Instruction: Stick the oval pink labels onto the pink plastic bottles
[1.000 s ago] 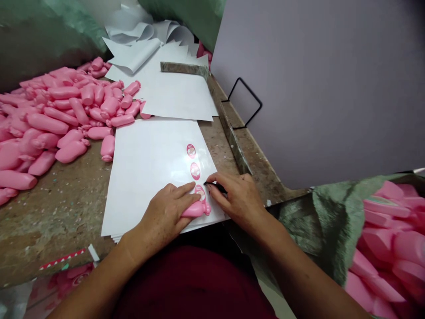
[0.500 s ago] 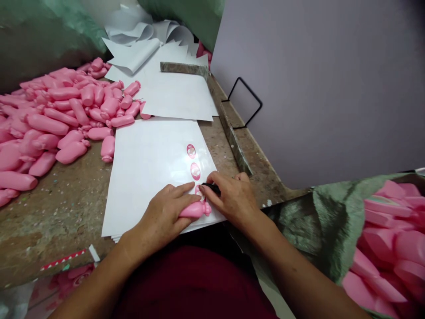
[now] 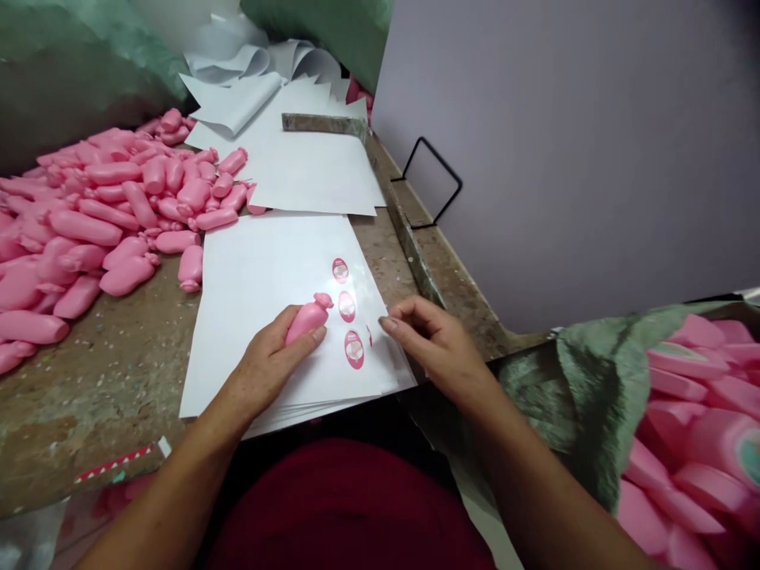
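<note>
My left hand (image 3: 273,352) is closed around a small pink bottle (image 3: 309,318), its narrow neck pointing up and to the right, just above a stack of white sheets (image 3: 255,277). On the top sheet, three oval pink-and-white stickers (image 3: 355,349) stand in a column right of the bottle. My right hand (image 3: 431,336) is over the sheet's right edge, thumb and forefinger pinched together. At their tips hangs a sticker (image 3: 369,336), seen nearly edge-on as a thin pink sliver.
A large heap of pink bottles (image 3: 89,214) covers the table's left side. Behind are more white sheets (image 3: 314,174) and a metal strip (image 3: 324,123). A raised rail (image 3: 419,257) runs along the right edge. A green sack (image 3: 582,396) at right holds pink bottles (image 3: 706,427).
My hands have moved apart. The bottle has gone up and left, its neck turned upward. My right hand has shifted right with a sticker, and the dark thing at its fingers no longer shows.
</note>
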### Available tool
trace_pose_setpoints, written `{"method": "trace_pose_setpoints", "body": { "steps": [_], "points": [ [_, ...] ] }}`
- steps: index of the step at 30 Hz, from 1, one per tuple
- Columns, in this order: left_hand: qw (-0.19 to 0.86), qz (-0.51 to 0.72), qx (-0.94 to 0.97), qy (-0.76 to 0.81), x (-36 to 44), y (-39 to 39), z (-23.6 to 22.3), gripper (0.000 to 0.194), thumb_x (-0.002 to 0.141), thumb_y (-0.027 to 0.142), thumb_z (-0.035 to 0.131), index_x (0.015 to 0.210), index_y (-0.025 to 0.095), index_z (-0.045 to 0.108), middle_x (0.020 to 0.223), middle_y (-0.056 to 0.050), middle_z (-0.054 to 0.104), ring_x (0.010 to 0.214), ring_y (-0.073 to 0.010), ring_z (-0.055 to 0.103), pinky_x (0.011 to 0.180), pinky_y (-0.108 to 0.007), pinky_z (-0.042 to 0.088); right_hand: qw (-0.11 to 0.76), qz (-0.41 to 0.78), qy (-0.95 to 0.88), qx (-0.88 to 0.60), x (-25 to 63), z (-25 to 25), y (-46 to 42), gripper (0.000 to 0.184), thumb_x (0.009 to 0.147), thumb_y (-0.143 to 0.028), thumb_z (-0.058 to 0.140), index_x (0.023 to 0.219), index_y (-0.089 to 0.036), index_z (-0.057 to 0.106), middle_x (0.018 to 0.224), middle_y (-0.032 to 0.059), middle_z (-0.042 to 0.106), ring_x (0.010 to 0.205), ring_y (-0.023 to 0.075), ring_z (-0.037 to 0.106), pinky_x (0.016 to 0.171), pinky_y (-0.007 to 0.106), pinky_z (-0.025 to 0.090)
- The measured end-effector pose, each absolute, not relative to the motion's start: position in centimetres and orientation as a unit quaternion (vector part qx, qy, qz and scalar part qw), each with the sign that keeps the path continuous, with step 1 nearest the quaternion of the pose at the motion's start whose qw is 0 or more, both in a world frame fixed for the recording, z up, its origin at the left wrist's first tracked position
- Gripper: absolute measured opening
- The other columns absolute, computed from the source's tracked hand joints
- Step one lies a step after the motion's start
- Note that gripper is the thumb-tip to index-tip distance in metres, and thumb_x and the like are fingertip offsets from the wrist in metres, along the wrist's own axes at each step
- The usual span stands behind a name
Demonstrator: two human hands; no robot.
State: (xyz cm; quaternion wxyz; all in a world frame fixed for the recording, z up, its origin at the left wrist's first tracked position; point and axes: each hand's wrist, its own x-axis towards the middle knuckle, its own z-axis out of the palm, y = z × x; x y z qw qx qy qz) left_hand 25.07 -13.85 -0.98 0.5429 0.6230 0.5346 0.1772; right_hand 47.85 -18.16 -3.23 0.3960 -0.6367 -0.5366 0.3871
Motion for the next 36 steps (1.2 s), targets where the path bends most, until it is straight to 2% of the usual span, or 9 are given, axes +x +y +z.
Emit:
{"method": "trace_pose_setpoints", "body": {
  "steps": [4,8,14,20,25,31,36],
  "points": [
    [0.526,0.173,0.647,0.524,25.4,-14.2,-0.7,0.029,0.091,0.048,0.056,0.105,0.023,0.060,0.093,0.002,0.060,0.087,-0.0181,0.054,0.078,-0.031,0.039,0.245,0.241,-0.673,-0.655,47.3,-3.7,-18.4,0.012,0.089,-0.032,0.062,0.085,-0.022,0.064,0.076,-0.0004,0.069,0.065,0.0165,0.057,0.071,0.032,0.032],
    [0.508,0.169,0.667,0.518,25.8,-14.4,-0.7,0.028,0.091,0.046,0.056,0.107,0.023,0.060,0.098,0.001,0.063,0.088,-0.0181,0.055,0.082,-0.032,0.039,0.177,0.155,-0.719,-0.654,46.8,-4.1,-18.3,0.013,0.092,-0.033,0.064,0.088,-0.020,0.064,0.083,0.0019,0.075,0.067,0.0176,0.060,0.072,0.034,0.027],
    [0.513,0.166,0.662,0.521,25.9,-14.0,-0.8,0.029,0.091,0.047,0.055,0.107,0.024,0.060,0.097,0.001,0.064,0.088,-0.0188,0.056,0.081,-0.032,0.040,0.164,0.095,-0.744,-0.641,45.9,-4.5,-17.9,0.017,0.092,-0.034,0.063,0.086,-0.019,0.064,0.078,0.0017,0.075,0.064,0.0173,0.060,0.072,0.035,0.025],
    [0.517,0.173,0.653,0.526,26.1,-13.8,-0.8,0.029,0.091,0.048,0.055,0.109,0.025,0.059,0.101,0.001,0.064,0.092,-0.0193,0.057,0.084,-0.033,0.041,0.210,0.150,-0.707,-0.659,47.1,-4.6,-17.8,0.016,0.092,-0.034,0.058,0.083,-0.021,0.063,0.074,-0.0005,0.072,0.063,0.0161,0.060,0.070,0.032,0.030],
    [0.494,0.161,0.669,0.532,26.2,-14.2,-0.7,0.031,0.092,0.047,0.053,0.113,0.026,0.058,0.108,0.000,0.067,0.097,-0.0219,0.060,0.089,-0.036,0.042,0.179,0.140,-0.737,-0.636,47.6,-4.0,-18.0,0.012,0.093,-0.030,0.055,0.092,-0.021,0.064,0.078,0.0012,0.074,0.067,0.0179,0.062,0.072,0.034,0.029],
    [0.479,0.159,0.682,0.529,26.3,-14.3,-0.7,0.030,0.092,0.045,0.052,0.115,0.027,0.058,0.112,-0.001,0.069,0.100,-0.0236,0.062,0.092,-0.038,0.042,0.161,0.097,-0.754,-0.629,46.8,-4.1,-17.8,0.013,0.094,-0.030,0.056,0.090,-0.021,0.064,0.080,0.0012,0.076,0.066,0.0175,0.063,0.071,0.034,0.025],
    [0.481,0.158,0.684,0.525,26.3,-14.2,-0.8,0.031,0.093,0.047,0.051,0.116,0.027,0.058,0.112,-0.002,0.068,0.102,-0.0248,0.062,0.093,-0.039,0.043,0.162,0.096,-0.758,-0.625,46.4,-4.2,-17.7,0.016,0.094,-0.034,0.057,0.089,-0.020,0.063,0.081,0.0031,0.076,0.065,0.0173,0.061,0.072,0.034,0.026]
  ]
}}
